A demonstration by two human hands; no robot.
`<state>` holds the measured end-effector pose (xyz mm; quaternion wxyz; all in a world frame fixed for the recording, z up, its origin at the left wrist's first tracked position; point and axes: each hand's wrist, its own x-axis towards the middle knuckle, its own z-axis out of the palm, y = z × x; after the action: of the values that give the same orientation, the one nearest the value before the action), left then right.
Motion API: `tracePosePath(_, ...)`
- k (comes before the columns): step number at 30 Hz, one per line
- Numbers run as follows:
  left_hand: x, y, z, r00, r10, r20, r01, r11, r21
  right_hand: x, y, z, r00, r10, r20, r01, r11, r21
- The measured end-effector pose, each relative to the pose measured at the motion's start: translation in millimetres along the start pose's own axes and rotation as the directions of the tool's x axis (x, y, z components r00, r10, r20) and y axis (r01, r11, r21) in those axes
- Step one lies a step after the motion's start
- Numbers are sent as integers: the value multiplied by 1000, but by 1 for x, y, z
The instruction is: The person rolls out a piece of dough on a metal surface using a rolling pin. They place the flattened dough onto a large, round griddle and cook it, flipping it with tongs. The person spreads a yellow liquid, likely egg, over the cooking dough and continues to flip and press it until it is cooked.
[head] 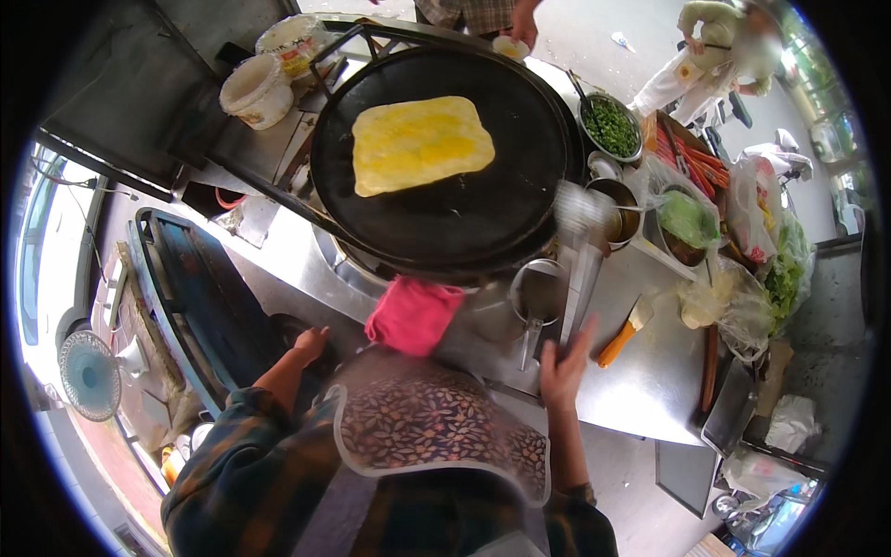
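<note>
My left hand (310, 344) hangs at the left below the griddle, fingers loosely apart, nothing seen in it. My right hand (566, 369), blurred, has thumb and fingers spread just below a blurred long-handled metal tool (585, 271); whether they touch is unclear. On the round black griddle (431, 226) lies a flat rectangular sheet of dough (421, 146) with yellow egg spread over it. A round metal ladle or small pan (537, 291) is left of the long tool. To the right lies a scraper with an orange handle (626, 331). A pink cloth (414, 315) sits at the griddle's near edge.
Right of the griddle stand a bowl of chopped greens (611, 127), a metal pot (616, 212), red-wrapped sticks (689, 157) and bagged lettuce (786, 268). Two white buckets (257, 94) stand upper left. Another person's hand (524, 29) holds a small bowl (510, 49) at the far edge.
</note>
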<state>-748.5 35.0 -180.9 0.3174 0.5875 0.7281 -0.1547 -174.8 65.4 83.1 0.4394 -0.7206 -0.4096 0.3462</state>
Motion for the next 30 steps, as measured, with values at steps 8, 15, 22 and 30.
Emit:
tracePosePath(8,23,-20,-29,994,-92,-57,59,903,-425,85,-93,161,801,246,545,-506,765,398)
tracePosePath(15,-28,-65,-60,974,-219,57,223,881,-417,96,-153,213,937,116,328,-283,804,523)
tracePosePath(22,-28,-125,-48,932,-301,201,358,851,-385,59,-201,176,831,-534,153,539,710,-453)
tracePosePath(30,54,-96,-68,986,-157,56,161,817,-554,19,-162,229,882,-354,311,469,590,-657)
